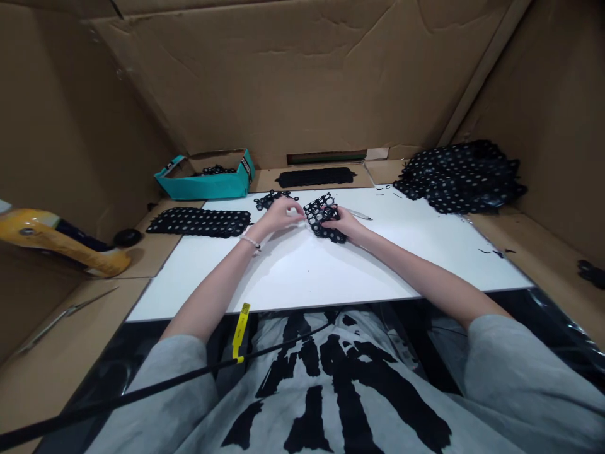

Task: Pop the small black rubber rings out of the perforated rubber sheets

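Observation:
Over the middle of the white board (307,271), my right hand (346,224) grips a black sheet of rings (317,211), its fingers wrapped round the right part. The sheet is partly folded or bunched. My left hand (285,214) is at the sheet's left edge, thumb and fingertips pinched together; whatever is between them is too small to make out. Just behind the left hand lies a small heap of loose black rings (271,198). A pen-like tool (360,215) rests on the board beyond the right hand.
A teal box (208,187) holds black rings at the back left. Flat black perforated sheets (201,222) lie left, another (316,176) at the back, and a large pile (460,176) back right. Tweezers (69,312) and a yellow-orange object (61,243) are far left. Cardboard walls surround the board.

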A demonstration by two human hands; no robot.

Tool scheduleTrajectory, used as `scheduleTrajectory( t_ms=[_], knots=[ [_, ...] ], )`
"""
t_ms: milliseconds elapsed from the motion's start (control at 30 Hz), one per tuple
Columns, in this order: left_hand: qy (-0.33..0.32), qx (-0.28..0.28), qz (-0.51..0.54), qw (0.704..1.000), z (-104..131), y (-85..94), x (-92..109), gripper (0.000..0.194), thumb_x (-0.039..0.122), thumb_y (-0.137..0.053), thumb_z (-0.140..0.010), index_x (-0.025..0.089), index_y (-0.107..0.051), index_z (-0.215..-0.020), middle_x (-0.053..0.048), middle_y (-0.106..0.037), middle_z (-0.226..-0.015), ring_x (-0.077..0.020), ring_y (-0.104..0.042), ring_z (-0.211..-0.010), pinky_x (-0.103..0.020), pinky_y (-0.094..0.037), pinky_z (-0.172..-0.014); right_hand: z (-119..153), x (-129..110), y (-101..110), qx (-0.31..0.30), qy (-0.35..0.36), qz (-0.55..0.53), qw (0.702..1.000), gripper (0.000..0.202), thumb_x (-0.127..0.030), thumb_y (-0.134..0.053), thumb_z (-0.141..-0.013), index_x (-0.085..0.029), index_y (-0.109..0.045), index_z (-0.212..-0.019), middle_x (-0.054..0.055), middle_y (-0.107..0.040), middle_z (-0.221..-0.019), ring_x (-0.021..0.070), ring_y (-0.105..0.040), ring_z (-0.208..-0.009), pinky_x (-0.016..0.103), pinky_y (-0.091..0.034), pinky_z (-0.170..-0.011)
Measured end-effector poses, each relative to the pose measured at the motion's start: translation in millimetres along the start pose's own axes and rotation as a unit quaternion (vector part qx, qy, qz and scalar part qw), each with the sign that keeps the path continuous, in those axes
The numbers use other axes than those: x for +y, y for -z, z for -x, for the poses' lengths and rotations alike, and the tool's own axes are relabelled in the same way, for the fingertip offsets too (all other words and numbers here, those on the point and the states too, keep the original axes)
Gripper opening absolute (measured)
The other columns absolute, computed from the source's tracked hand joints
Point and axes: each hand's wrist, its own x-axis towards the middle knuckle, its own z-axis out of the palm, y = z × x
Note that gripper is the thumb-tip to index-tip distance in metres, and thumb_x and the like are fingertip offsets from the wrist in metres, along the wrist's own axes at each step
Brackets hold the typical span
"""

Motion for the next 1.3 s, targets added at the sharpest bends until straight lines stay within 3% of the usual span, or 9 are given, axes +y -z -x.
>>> scheduleTrajectory(
  t_ms=[100,400,600,700,833,933,1033,1200,1300],
  knots=[
    [-0.036,-0.060,0.007,0.998,2,-13.7,21,0.028,0.048,-0.075,-0.077,0.023,-0.074,-0.089,-0.005,-0.076,-0.095,-0.0278,-0.059,-0.100,-0.036,-0.045,-0.087,0,0,1,-0.009,0.008,-0.009,1.000,0.060,-0.020,-0.080,-0.053,-0.020,-0.062,-0.110,0.003,-0.074,-0.105,0.0239,-0.068,-0.103,0.046,-0.048,-0.106],
    [-0.023,-0.015,-0.052,0.998,6,-27.3,26,0.018,0.036,-0.068,-0.083,0.021,-0.077,-0.090,-0.006,-0.078,-0.095,-0.0277,-0.064,-0.095,-0.039,-0.047,-0.089,5,-7,-3,-0.038,-0.013,-0.078,0.996,0.063,-0.013,-0.073,-0.053,-0.024,-0.060,-0.113,-0.001,-0.075,-0.092,0.0241,-0.071,-0.098,0.046,-0.051,-0.107],
    [-0.041,0.047,-0.131,0.989,9,-26.6,39,0.023,0.023,-0.056,-0.088,0.018,-0.079,-0.090,-0.012,-0.077,-0.090,-0.0294,-0.064,-0.092,-0.043,-0.048,-0.090,5,-14,-6,-0.055,-0.055,-0.105,0.991,0.044,-0.052,-0.078,-0.072,-0.022,-0.062,-0.101,0.008,-0.075,-0.091,0.0284,-0.071,-0.089,0.049,-0.061,-0.087],
    [-0.040,0.060,-0.122,0.990,8,-27.6,40,0.023,0.024,-0.056,-0.090,0.018,-0.079,-0.089,-0.012,-0.077,-0.090,-0.0301,-0.064,-0.095,-0.044,-0.048,-0.092,4,-11,-2,-0.043,-0.055,-0.054,0.996,0.046,-0.053,-0.085,-0.065,-0.022,-0.066,-0.093,0.008,-0.075,-0.087,0.0263,-0.070,-0.084,0.045,-0.060,-0.084],
    [0.054,0.091,-0.018,0.994,1,-27.5,28,0.024,0.026,-0.056,-0.091,0.018,-0.079,-0.089,-0.010,-0.079,-0.093,-0.0270,-0.067,-0.091,-0.039,-0.050,-0.089,-1,-1,4,-0.040,-0.062,-0.009,0.997,0.048,-0.042,-0.095,-0.049,-0.021,-0.067,-0.082,0.005,-0.073,-0.077,0.0230,-0.066,-0.074,0.042,-0.059,-0.077],
    [0.172,0.148,0.078,0.971,-5,-21.0,8,0.023,0.026,-0.057,-0.090,0.016,-0.078,-0.085,-0.009,-0.079,-0.092,-0.0252,-0.070,-0.088,-0.034,-0.051,-0.082,-4,5,3,-0.049,-0.053,-0.031,0.997,0.051,-0.047,-0.095,-0.047,-0.021,-0.066,-0.080,0.003,-0.073,-0.076,0.0209,-0.065,-0.072,0.039,-0.057,-0.072],
    [0.227,0.206,0.085,0.948,-5,-8.6,-14,0.027,0.027,-0.053,-0.093,0.014,-0.077,-0.090,-0.012,-0.078,-0.096,-0.0268,-0.069,-0.093,-0.036,-0.051,-0.084,-3,5,0,-0.034,-0.060,-0.038,0.997,0.053,-0.046,-0.097,-0.042,-0.021,-0.063,-0.074,0.000,-0.070,-0.073,0.0180,-0.063,-0.070,0.034,-0.055,-0.067],
    [0.172,0.231,-0.075,0.955,5,6.5,-20,0.025,0.025,-0.064,-0.088,0.020,-0.075,-0.110,-0.014,-0.070,-0.125,-0.0360,-0.051,-0.124,-0.052,-0.036,-0.107,-1,2,0,-0.026,-0.069,-0.046,0.996,0.049,-0.044,-0.096,-0.045,-0.021,-0.064,-0.073,0.001,-0.070,-0.073,0.0176,-0.063,-0.070,0.033,-0.053,-0.067],
    [0.083,0.137,-0.068,0.985,4,1.8,-4,0.021,0.034,-0.067,-0.088,0.022,-0.076,-0.102,-0.010,-0.074,-0.114,-0.0329,-0.053,-0.114,-0.050,-0.036,-0.105,0,1,0,-0.020,-0.065,-0.062,0.996,0.048,-0.043,-0.096,-0.046,-0.019,-0.066,-0.076,0.001,-0.071,-0.075,0.0175,-0.064,-0.072,0.031,-0.052,-0.067]
  ],
)
